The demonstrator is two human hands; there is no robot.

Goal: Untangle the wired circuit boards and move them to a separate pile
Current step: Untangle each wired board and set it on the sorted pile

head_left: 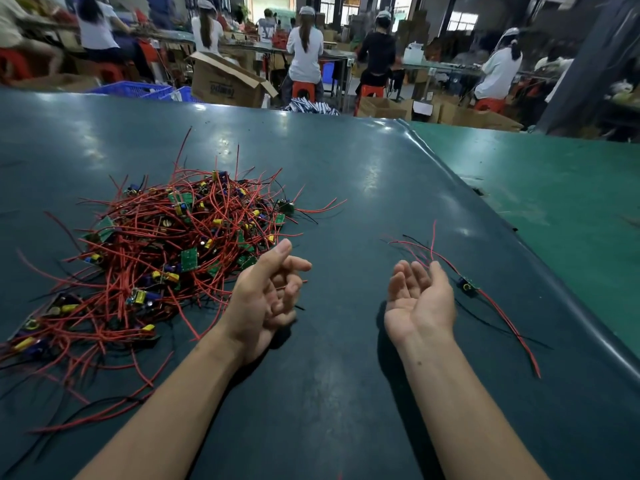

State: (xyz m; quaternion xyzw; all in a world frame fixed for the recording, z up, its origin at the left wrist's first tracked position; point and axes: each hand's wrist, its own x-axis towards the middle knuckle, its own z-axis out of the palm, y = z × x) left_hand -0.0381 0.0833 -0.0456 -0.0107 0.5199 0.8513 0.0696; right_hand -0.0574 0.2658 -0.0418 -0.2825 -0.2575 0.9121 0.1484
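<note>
A big tangled pile of small green circuit boards with red and black wires [166, 251] lies on the left of the dark green table [346, 188]. My left hand [266, 296] hovers at the pile's right edge, palm turned inward, fingers loosely curled, holding nothing. My right hand [419, 299] is palm up with relaxed fingers and is empty. Just right of it a single separated board [467, 285] lies on the table with its red and black wires trailing toward and away from me.
The table's raised right edge [519, 237] runs diagonally, with a lighter green surface [571, 202] beyond it. Behind the table's far edge sit several people on red stools, with cardboard boxes [228, 81] and blue crates [135, 89] on the floor.
</note>
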